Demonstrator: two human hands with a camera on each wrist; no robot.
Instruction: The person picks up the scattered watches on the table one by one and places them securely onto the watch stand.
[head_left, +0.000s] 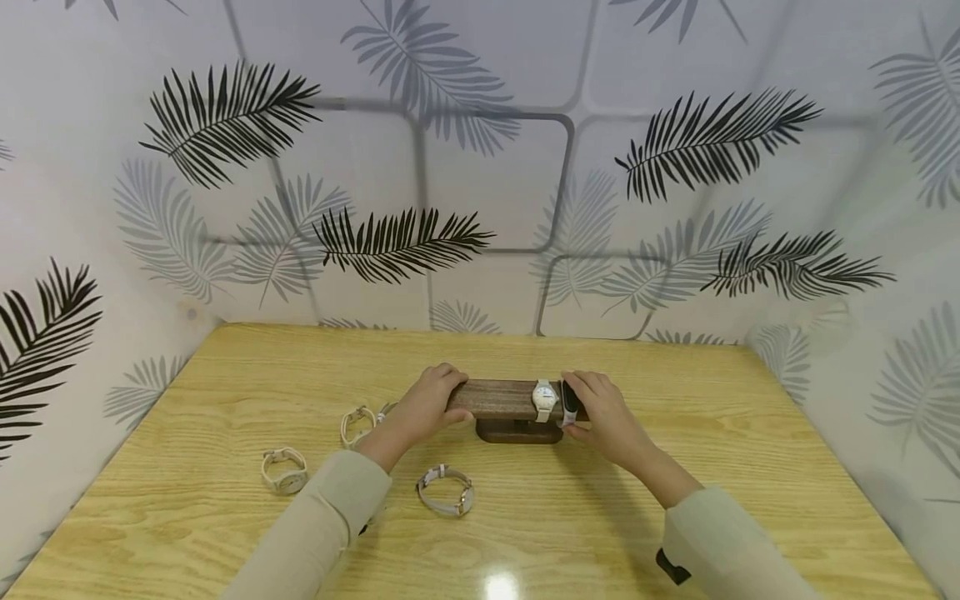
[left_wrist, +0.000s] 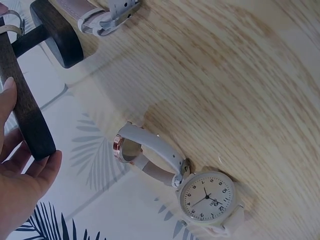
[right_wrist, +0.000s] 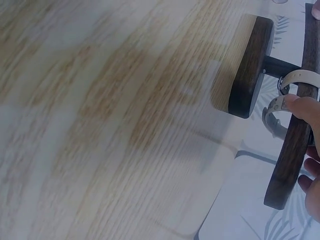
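Note:
A dark wooden T-shaped watch stand (head_left: 495, 398) stands on the table, its crossbar raised over a rounded base (head_left: 517, 433). My left hand (head_left: 426, 407) grips the left end of the crossbar, thumb in front and fingers behind. Around the right part of the bar sits a white-strapped watch (head_left: 544, 398) with a round pale dial. Just right of it is a band with a dark oblong face (head_left: 571, 398) and a pale strap (right_wrist: 272, 117). My right hand (head_left: 606, 417) pinches this band on the bar, its thumb on the strap in the right wrist view.
Several more watches lie on the table to the left: a white one (head_left: 285, 481), another pale one (head_left: 356, 425) by the left wrist, and a buckled one (head_left: 447, 502) in front of the stand. Leaf-patterned sheeting (head_left: 480, 167) rises behind the table's far edge.

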